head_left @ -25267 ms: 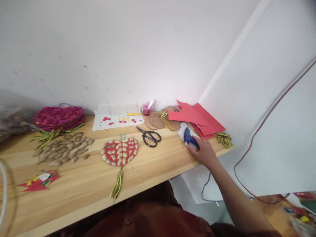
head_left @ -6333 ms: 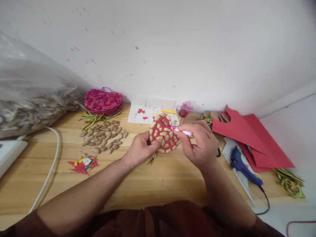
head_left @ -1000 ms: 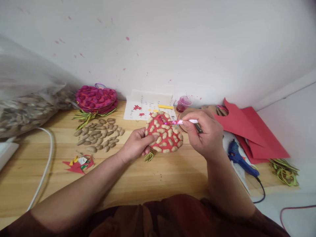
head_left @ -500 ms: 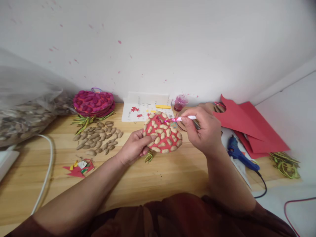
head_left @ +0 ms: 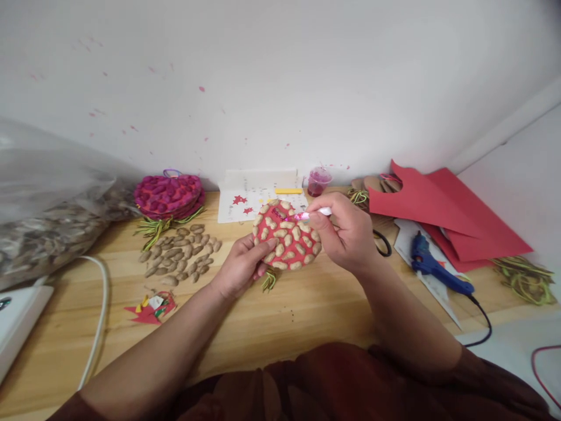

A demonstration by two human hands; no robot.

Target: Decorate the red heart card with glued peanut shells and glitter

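My left hand (head_left: 245,263) is closed on the lower left rim of a round red disc (head_left: 283,240) covered with peanuts in their shells, its thumb on top. A peanut near the disc's top carries dark magenta paint. My right hand (head_left: 346,231) pinches a white-handled paintbrush (head_left: 302,216), its handle smeared pink, the tip at that painted peanut. Green and yellow strands (head_left: 269,280) hang below the disc. Behind it stands a clear plastic cup (head_left: 319,180) with magenta liquid.
Loose peanuts (head_left: 179,254) lie left, before a magenta peanut-covered piece (head_left: 169,196) and a bag of peanuts (head_left: 52,228). Paper scraps (head_left: 151,307) lie nearer me. To the right are a blue glue gun (head_left: 438,269) and red sheets (head_left: 473,216). A white cable (head_left: 100,316) crosses the left side.
My right hand and the brush have shifted left over the disc. The camera view has turned slightly. My left hand keeps its hold.
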